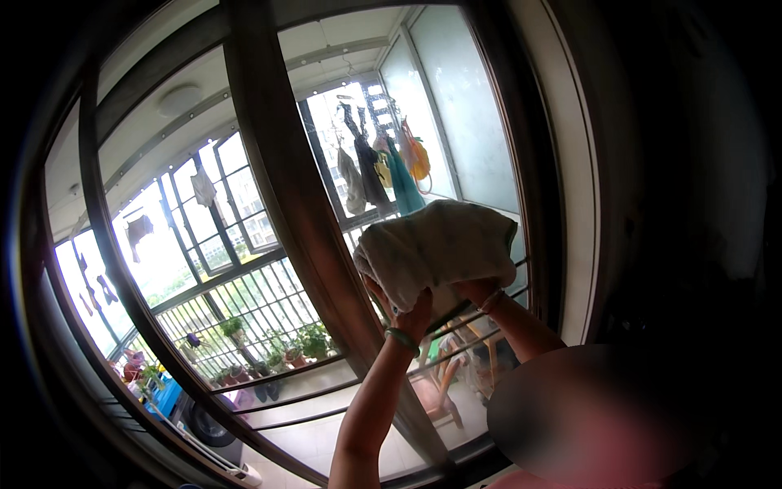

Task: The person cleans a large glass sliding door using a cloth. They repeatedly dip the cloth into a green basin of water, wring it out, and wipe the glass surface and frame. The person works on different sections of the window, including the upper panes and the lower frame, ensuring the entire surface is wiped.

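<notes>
Cream-white bunched cloth (440,248) sits pressed flat against the glass pane (468,122) of the brown-framed window, raised above both wrists. Left hand (407,310) is closed on the cloth's lower edge beside the dark upright window frame (285,179); right hand (476,292) grips the underside just beside it, fingers tucked beneath, so the wad stays spread against the glass. Beyond the hands, hanging laundry (379,167) and potted green plants (301,342) show on the balcony.
</notes>
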`<action>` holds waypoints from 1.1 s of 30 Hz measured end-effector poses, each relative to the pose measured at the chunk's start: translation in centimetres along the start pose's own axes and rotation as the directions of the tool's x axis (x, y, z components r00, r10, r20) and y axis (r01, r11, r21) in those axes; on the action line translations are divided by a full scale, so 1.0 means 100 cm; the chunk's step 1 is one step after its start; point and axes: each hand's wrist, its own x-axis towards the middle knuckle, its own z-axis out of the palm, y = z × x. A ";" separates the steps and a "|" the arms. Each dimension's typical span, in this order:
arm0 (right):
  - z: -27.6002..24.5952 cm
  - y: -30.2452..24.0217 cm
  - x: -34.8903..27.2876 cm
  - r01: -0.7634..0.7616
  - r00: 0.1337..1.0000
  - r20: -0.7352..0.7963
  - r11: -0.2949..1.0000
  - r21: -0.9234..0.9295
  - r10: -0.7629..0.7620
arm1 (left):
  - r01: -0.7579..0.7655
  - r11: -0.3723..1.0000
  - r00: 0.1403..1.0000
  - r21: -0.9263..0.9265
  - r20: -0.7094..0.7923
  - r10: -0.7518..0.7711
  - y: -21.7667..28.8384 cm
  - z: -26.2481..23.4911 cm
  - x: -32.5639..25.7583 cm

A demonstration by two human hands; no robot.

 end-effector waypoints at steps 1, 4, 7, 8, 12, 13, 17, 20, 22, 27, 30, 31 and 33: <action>0.004 0.004 0.009 -0.004 1.000 0.001 1.000 0.028 0.004 | 0.057 0.997 0.996 -0.047 0.067 -0.054 -0.019 0.024 -0.001; 0.013 0.020 0.029 -0.001 1.000 0.010 0.997 0.079 0.000 | -0.167 0.918 0.975 0.360 0.198 0.100 -0.048 0.052 -0.002; 0.032 0.021 0.053 0.053 0.999 -0.001 0.993 0.107 -0.053 | -0.298 0.610 0.949 0.734 0.297 0.105 -0.130 0.085 -0.013; 0.032 0.022 0.064 0.074 0.997 -0.004 0.992 0.097 -0.074 | -0.294 0.525 0.951 0.799 0.301 0.074 -0.139 0.091 -0.004; 0.026 0.036 0.105 0.188 0.982 -0.023 0.982 0.027 -0.187 | -0.135 0.701 0.941 0.700 0.312 -0.130 -0.140 0.114 0.029; 0.022 0.038 0.119 0.219 0.975 -0.032 0.976 0.001 -0.219 | -0.106 0.719 0.871 0.687 0.413 -0.266 -0.128 0.110 0.047; 0.006 0.028 0.182 0.331 0.939 -0.080 0.941 -0.063 -0.336 | -0.387 0.544 0.855 0.745 0.511 -0.092 -0.133 0.083 0.102; -0.008 0.024 0.220 0.384 0.914 -0.091 0.916 -0.119 -0.395 | -0.456 0.013 0.865 0.890 0.439 0.243 -0.159 0.080 0.148; -0.007 0.023 0.239 0.409 0.901 -0.091 0.902 -0.140 -0.423 | -0.437 0.262 0.898 0.861 0.433 0.075 -0.143 0.064 0.181; -0.030 0.013 0.293 0.466 0.867 -0.085 0.859 -0.214 -0.492 | -0.331 0.307 0.941 0.892 0.337 0.035 -0.085 0.038 0.257; -0.031 0.002 0.325 0.495 0.848 -0.079 0.836 -0.237 -0.525 | -0.307 0.246 0.951 0.920 0.285 0.119 -0.065 0.014 0.288; -0.034 0.002 0.335 0.501 0.844 -0.067 0.827 -0.254 -0.532 | -0.307 0.240 0.947 0.921 0.270 0.175 -0.060 0.013 0.296; -0.045 -0.011 0.354 0.513 0.834 -0.069 0.816 -0.266 -0.547 | -0.329 0.228 0.911 0.916 0.244 0.333 -0.051 -0.001 0.313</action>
